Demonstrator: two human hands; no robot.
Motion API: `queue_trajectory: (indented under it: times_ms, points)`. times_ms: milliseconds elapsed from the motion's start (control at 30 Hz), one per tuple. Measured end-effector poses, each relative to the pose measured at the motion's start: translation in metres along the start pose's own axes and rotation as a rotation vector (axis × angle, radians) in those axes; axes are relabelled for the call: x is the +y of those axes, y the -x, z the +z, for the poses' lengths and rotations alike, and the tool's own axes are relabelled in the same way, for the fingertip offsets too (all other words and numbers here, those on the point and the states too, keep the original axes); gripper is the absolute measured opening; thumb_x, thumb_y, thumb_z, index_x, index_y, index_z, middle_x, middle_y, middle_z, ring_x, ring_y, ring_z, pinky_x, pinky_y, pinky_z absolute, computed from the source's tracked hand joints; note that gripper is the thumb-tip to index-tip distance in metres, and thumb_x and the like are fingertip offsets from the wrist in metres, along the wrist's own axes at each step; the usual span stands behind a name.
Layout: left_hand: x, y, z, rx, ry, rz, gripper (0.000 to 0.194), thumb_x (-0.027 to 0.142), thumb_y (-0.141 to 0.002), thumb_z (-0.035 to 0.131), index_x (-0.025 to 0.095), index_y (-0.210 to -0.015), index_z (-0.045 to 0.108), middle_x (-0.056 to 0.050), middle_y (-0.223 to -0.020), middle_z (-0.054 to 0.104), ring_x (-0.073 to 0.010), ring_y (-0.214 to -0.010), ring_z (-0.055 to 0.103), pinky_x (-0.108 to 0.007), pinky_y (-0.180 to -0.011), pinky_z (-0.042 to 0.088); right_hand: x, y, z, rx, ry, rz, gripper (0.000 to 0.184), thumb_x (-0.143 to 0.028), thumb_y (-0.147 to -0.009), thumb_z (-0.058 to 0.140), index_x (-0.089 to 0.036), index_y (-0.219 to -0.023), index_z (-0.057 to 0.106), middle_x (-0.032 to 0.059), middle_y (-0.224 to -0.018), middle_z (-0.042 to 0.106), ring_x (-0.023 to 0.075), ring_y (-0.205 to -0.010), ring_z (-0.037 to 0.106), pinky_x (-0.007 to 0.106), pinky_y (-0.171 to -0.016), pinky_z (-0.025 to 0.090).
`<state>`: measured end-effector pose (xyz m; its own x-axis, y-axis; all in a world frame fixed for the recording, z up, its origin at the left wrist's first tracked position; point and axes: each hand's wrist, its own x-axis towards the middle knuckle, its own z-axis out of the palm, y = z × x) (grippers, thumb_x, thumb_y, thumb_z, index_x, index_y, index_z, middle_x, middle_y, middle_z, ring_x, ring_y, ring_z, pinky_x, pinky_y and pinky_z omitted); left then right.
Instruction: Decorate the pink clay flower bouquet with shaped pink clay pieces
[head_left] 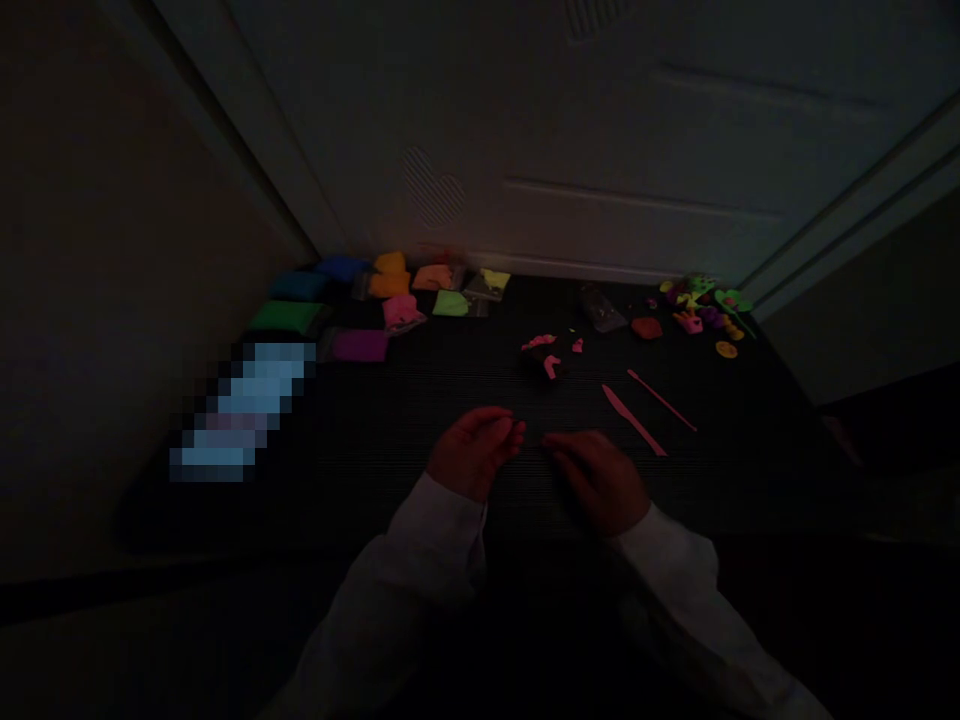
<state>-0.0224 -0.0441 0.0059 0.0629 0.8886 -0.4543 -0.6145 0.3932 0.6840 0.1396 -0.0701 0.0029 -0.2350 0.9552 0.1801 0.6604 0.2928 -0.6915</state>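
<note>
Dim light covers the dark table. My left hand (480, 452) is raised over its front part, thumb and fingers curled together in a pinch. Just to the right, my right hand (598, 482) is pinched too, its fingertips pointing at the left hand with a small gap between. Whatever the fingertips hold is too dark and small to make out. Beyond the hands sits a dark lump with pink pieces (551, 366) on it, and a small pink bit (577, 346) lies beside it. A pink modelling knife (634, 420) and a thin pink stick tool (661, 399) lie right of it.
Bags of coloured clay, including a purple bag (360, 346), a green bag (286, 317) and a pink bag (402, 312), line the back left. A blurred bright panel (251, 405) lies left. Small colourful clay shapes (697, 300) cluster back right. A pale panel (465, 120) stands behind.
</note>
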Motion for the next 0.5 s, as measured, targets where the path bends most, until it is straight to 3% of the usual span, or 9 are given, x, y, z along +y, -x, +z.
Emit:
queue_trajectory:
  times_ms: [133, 333, 500]
  points:
    - [0.001, 0.0, 0.0, 0.003, -0.006, -0.007, 0.027, 0.017, -0.048, 0.074, 0.013, -0.069, 0.058, -0.002, -0.058, 0.066, -0.0086, -0.051, 0.058, -0.018, -0.05, 0.045, 0.003, -0.001, 0.001, -0.021, 0.089, -0.048, 0.027, -0.019, -0.078, 0.048, -0.021, -0.103, 0.057, 0.0057, -0.09, 0.063, 0.0177, -0.086, 0.055, 0.035, -0.078, 0.046]
    - [0.0, 0.0, 0.001, -0.005, 0.006, -0.004, 0.026, 0.016, -0.048, 0.073, 0.013, -0.068, 0.058, -0.002, -0.057, 0.065, -0.0086, -0.051, 0.058, -0.019, -0.05, 0.045, 0.017, 0.004, -0.009, -0.05, 0.029, -0.119, 0.035, -0.016, -0.076, 0.048, -0.022, -0.11, 0.05, 0.0059, -0.111, 0.056, 0.0175, -0.104, 0.05, 0.037, -0.091, 0.04]
    - [-0.001, -0.001, 0.0, -0.009, 0.01, 0.0, 0.024, 0.016, -0.047, 0.074, 0.014, -0.067, 0.059, -0.001, -0.057, 0.065, -0.0086, -0.053, 0.059, -0.018, -0.05, 0.045, 0.02, 0.006, -0.015, -0.009, 0.011, -0.083, 0.031, -0.016, -0.073, 0.051, -0.022, -0.104, 0.054, 0.0083, -0.11, 0.052, 0.0188, -0.1, 0.051, 0.036, -0.083, 0.046]
